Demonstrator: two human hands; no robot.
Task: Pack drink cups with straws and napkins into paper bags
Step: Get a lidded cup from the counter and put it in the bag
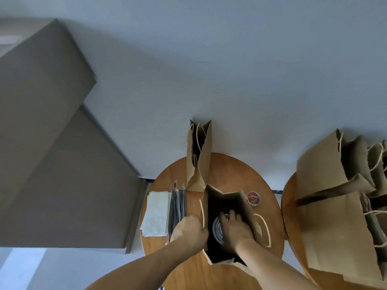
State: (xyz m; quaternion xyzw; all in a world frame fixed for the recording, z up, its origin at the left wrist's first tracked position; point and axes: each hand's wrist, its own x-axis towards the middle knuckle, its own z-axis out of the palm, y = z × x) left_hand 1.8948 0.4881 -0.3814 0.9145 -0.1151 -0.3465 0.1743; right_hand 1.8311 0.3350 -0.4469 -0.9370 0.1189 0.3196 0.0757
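"Where was the drink cup (pixel 217 229)?"

"Down inside the open paper bag (pixel 240 204) on the table (pixel 230 174), directly under the right hand (pixel 235 227), whose fingers curled over its lid and held it."

"And the left hand (pixel 189 230)?"

"It gripped the bag's left rim, fingers closed on the paper, just beside the cup. The straws (pixel 178 208) and napkins (pixel 156 212) lay left of the bag."
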